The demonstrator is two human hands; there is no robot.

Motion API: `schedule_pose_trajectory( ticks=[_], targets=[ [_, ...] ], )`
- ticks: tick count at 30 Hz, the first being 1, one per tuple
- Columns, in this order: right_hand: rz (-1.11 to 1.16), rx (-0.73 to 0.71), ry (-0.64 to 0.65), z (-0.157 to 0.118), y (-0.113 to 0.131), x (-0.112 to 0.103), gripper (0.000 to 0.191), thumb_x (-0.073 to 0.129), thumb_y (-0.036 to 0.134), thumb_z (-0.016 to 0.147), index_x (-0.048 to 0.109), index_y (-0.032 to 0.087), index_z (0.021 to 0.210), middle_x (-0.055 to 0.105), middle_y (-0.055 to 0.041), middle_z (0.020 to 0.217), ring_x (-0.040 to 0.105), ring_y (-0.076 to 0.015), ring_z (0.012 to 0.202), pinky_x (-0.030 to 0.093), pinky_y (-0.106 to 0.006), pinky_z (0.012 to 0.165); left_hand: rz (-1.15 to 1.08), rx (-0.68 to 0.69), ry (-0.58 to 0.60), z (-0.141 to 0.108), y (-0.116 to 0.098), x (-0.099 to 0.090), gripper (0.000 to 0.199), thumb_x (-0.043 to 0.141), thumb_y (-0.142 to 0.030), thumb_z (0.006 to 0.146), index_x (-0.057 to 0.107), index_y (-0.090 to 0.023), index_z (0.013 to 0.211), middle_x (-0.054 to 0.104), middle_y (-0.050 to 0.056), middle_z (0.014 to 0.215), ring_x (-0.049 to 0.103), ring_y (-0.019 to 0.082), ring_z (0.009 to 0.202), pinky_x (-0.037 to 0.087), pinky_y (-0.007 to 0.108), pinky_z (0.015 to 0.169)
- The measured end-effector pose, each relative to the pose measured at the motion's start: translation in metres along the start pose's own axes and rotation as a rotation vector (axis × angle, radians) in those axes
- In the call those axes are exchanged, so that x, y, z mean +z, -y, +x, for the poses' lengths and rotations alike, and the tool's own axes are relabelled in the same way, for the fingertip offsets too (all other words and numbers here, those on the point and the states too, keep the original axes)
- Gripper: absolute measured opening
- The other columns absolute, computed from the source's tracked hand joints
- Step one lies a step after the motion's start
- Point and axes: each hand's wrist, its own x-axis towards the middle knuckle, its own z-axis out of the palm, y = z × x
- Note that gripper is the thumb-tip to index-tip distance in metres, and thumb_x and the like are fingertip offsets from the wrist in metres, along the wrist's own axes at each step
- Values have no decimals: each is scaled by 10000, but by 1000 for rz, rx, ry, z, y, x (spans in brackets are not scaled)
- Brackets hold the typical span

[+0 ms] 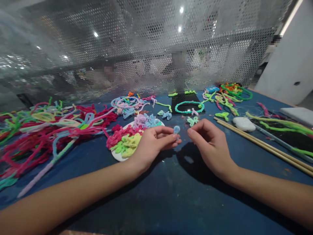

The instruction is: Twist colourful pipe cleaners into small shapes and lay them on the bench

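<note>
Between the thumb and fingers of my left hand (161, 140) is a small light-blue fuzzy piece (176, 129) with a rounded loop at its top. To its right, my right hand (210, 145) is raised over the table with thumb and index finger pressed together; whatever they hold, if anything, is too small to make out. A white plate (117, 156) heaped with pink, yellow, green, lilac and blue fuzzy pieces lies just left of my left hand. Behind my right hand are a mint-green looped piece (192, 121) and a turquoise fuzzy ring (189, 107) on a black sheet.
Tangled pink and multicoloured fuzzy stems (80, 130) cover the left side. Two wooden sticks (264, 143) and a white case (244, 124) lie at right. More green and orange stems (230, 94) sit at the back right, before a perforated metal screen (146, 49).
</note>
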Motion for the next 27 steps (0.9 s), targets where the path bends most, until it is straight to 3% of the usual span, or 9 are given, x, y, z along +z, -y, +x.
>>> schedule_pose_trajectory(
  ticks=[4, 12, 27],
  targets=[
    [-110, -58, 36, -1, 0, -1, 175, 536, 146, 783, 468, 214, 637, 499, 37, 577, 462, -111, 555, 370, -240, 527, -49, 16, -39, -7, 15, 3, 272, 829, -189, 621, 599, -124, 751, 659, -33, 610, 664, 80, 570, 558, 157, 606],
    [-207, -191, 160, -7, 5, 0, 219, 542, 101, 764, 424, 225, 628, 528, 35, 572, 477, -106, 530, 379, -240, 513, -101, 34, -19, -7, 19, -1, 212, 809, -155, 630, 620, -136, 725, 595, -67, 600, 606, 48, 537, 581, 155, 583],
    [-232, -210, 160, -7, 7, 0, 222, 537, 86, 766, 434, 216, 619, 517, 38, 561, 471, -92, 519, 374, -223, 500, -57, 104, -17, -7, 21, 1, 255, 836, -163, 610, 584, -133, 628, 645, -57, 548, 628, 59, 526, 502, 127, 545]
  ],
)
